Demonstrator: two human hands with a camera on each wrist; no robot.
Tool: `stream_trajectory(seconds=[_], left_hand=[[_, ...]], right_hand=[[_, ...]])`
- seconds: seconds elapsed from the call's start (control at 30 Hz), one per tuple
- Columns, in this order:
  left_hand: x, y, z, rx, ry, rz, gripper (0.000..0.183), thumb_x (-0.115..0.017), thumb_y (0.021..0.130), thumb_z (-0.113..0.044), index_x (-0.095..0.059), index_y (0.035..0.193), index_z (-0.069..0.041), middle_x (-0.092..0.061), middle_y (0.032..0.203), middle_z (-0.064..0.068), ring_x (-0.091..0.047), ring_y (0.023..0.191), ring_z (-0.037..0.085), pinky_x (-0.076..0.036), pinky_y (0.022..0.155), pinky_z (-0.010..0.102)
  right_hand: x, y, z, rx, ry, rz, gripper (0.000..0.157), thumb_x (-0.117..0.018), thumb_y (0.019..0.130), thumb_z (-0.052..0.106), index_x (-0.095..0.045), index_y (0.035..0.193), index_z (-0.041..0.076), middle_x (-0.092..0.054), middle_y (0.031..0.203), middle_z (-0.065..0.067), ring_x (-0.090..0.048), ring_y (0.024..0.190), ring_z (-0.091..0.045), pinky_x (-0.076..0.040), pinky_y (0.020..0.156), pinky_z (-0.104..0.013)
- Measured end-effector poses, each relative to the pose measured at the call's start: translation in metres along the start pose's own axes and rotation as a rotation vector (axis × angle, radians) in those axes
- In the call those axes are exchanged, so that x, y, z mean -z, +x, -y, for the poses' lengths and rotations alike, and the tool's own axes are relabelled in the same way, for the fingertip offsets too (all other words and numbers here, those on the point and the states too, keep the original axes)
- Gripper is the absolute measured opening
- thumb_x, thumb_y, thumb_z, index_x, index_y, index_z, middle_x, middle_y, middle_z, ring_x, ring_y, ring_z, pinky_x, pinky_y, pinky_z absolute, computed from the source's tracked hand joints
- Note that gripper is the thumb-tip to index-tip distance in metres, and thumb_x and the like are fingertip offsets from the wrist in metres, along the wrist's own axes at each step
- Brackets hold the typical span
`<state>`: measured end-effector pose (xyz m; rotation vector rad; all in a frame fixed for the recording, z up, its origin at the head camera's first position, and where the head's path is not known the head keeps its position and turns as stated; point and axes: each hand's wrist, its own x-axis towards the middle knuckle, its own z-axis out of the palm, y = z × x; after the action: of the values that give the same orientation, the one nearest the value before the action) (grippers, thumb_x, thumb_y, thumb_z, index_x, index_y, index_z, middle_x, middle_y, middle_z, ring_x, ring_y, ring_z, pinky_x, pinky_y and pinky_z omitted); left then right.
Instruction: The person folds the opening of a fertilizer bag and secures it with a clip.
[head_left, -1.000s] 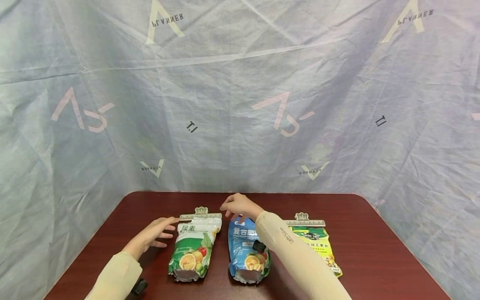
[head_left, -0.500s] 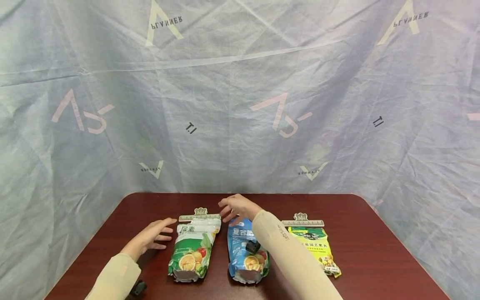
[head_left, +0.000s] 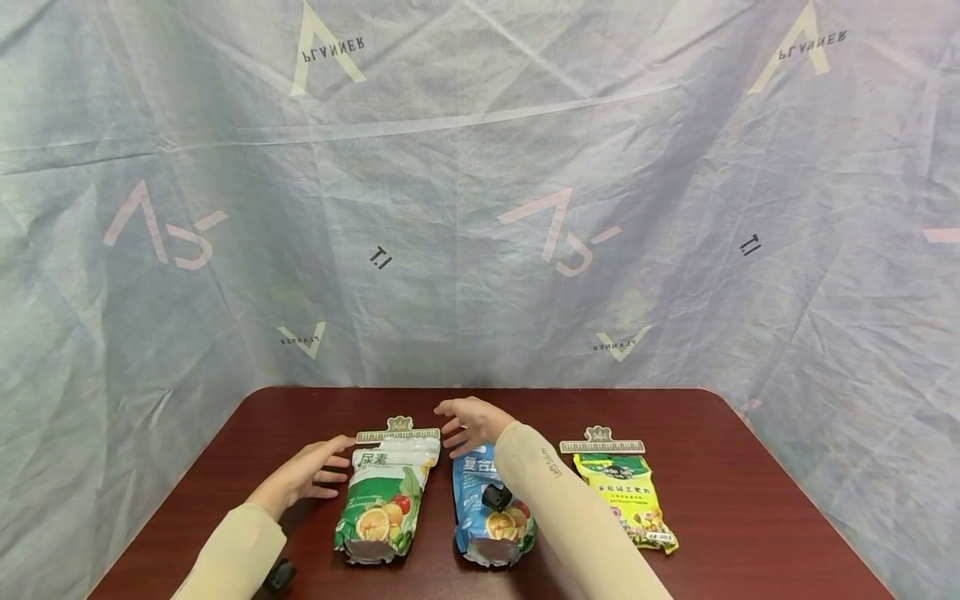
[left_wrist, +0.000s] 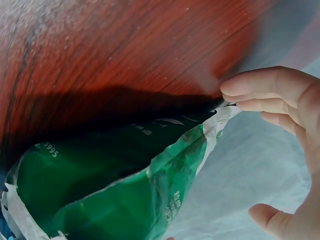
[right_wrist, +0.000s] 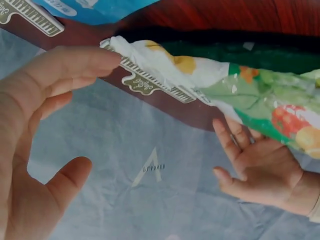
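Observation:
A green and white fertilizer bag (head_left: 386,500) printed with fruit lies on the table, with a cream ruler-marked clip (head_left: 397,435) along its top edge. Left of that bag my left hand (head_left: 306,477) hovers with fingers spread, its fingertips right at the bag's upper corner in the left wrist view. My right hand (head_left: 474,423) is past the bag's other upper corner, fingers loosely bent and thumb apart, holding nothing. Below it lies a blue fertilizer bag (head_left: 472,500), partly covered by the right sleeve. Another ruler-marked clip (right_wrist: 37,17) shows by the blue bag in the right wrist view.
A flatter yellow bag (head_left: 630,500) lies at the right, a matching clip (head_left: 602,442) at its top. The dark red table (head_left: 720,500) has a grey printed cloth (head_left: 465,250) hanging behind and beside it. Small black devices ride on both wrists.
My right hand has come slightly down and left, and its sleeve has shifted left, uncovering more of the yellow bag. My left hand has barely moved; the bags stay put.

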<state>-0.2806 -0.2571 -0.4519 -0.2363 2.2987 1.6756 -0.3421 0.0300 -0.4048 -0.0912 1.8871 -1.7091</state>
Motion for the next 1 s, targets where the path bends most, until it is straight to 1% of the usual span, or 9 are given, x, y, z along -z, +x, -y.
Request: stream_trajectory(seconds=[0.17,0.23,0.33,0.37,0.47,0.6,0.8,0.9,1.0], left_hand=[[-0.003,0.001,-0.003,-0.005,-0.022,0.039,0.082,-0.052,0.083,-0.059,-0.029,0.138,-0.002,-0.042,0.124,0.028,-0.057,0.096,0.030,-0.051,0.072,0.041],[-0.004,0.001,-0.004,-0.012,-0.026,0.054,0.082,-0.050,0.084,-0.058,-0.029,0.138,-0.001,-0.039,0.125,0.030,-0.057,0.096,0.030,-0.051,0.073,0.041],[-0.007,0.001,-0.004,-0.002,-0.052,0.042,0.082,-0.052,0.084,-0.056,-0.029,0.137,0.002,-0.038,0.125,0.030,-0.056,0.095,0.031,-0.050,0.074,0.042],[-0.008,0.002,-0.003,0.002,-0.060,0.028,0.081,-0.054,0.084,-0.054,-0.029,0.136,0.002,-0.038,0.124,0.030,-0.057,0.095,0.031,-0.050,0.074,0.042],[-0.009,0.002,-0.001,0.013,-0.084,0.019,0.081,-0.055,0.084,-0.052,-0.029,0.135,0.006,-0.040,0.123,0.029,-0.056,0.094,0.031,-0.050,0.074,0.043],[-0.010,0.004,0.000,0.023,-0.120,0.030,0.082,-0.053,0.086,-0.051,-0.026,0.135,0.009,-0.040,0.124,0.031,-0.055,0.096,0.034,-0.049,0.076,0.044],[-0.007,0.007,0.002,0.046,-0.186,0.028,0.085,-0.055,0.084,-0.050,-0.023,0.135,0.009,-0.036,0.127,0.032,-0.052,0.103,0.039,-0.049,0.077,0.045],[-0.007,0.006,0.001,0.059,-0.209,0.027,0.083,-0.056,0.084,-0.049,-0.023,0.135,0.009,-0.035,0.127,0.032,-0.050,0.106,0.039,-0.049,0.077,0.045],[-0.007,0.005,-0.001,0.064,-0.216,0.039,0.082,-0.055,0.086,-0.046,-0.021,0.135,0.010,-0.034,0.128,0.034,-0.049,0.107,0.040,-0.049,0.077,0.045]], right_hand=[[-0.005,0.000,-0.004,-0.068,0.027,-0.043,0.071,-0.062,0.085,0.029,-0.028,0.138,-0.003,-0.039,0.127,-0.032,-0.045,0.110,-0.049,-0.044,0.080,-0.056],[-0.006,0.000,-0.007,-0.099,0.033,-0.050,0.074,-0.063,0.085,0.030,-0.025,0.140,-0.004,-0.038,0.127,-0.034,-0.044,0.110,-0.050,-0.043,0.081,-0.057],[-0.008,0.001,-0.011,-0.140,0.038,-0.055,0.076,-0.063,0.084,0.030,-0.024,0.140,-0.004,-0.038,0.125,-0.035,-0.044,0.109,-0.051,-0.041,0.082,-0.059],[-0.009,0.002,-0.012,-0.149,0.032,-0.057,0.075,-0.063,0.084,0.030,-0.025,0.140,-0.004,-0.039,0.125,-0.035,-0.045,0.108,-0.051,-0.042,0.082,-0.059],[-0.011,0.003,-0.014,-0.171,0.022,-0.056,0.076,-0.063,0.084,0.031,-0.025,0.140,-0.004,-0.040,0.123,-0.036,-0.046,0.107,-0.051,-0.042,0.081,-0.058],[-0.014,0.003,-0.014,-0.191,0.023,-0.040,0.078,-0.062,0.085,0.032,-0.022,0.140,-0.006,-0.037,0.126,-0.038,-0.045,0.108,-0.051,-0.042,0.082,-0.057],[-0.017,0.003,-0.011,-0.224,0.024,-0.024,0.081,-0.063,0.085,0.033,-0.020,0.139,-0.010,-0.036,0.126,-0.039,-0.047,0.106,-0.052,-0.043,0.081,-0.057],[-0.020,0.002,-0.008,-0.241,0.013,-0.009,0.083,-0.062,0.085,0.033,-0.017,0.139,-0.010,-0.034,0.127,-0.040,-0.047,0.105,-0.052,-0.043,0.081,-0.057],[-0.023,0.003,-0.006,-0.254,-0.004,0.014,0.083,-0.061,0.086,0.033,-0.015,0.141,-0.009,-0.032,0.129,-0.040,-0.046,0.107,-0.052,-0.042,0.082,-0.057]])
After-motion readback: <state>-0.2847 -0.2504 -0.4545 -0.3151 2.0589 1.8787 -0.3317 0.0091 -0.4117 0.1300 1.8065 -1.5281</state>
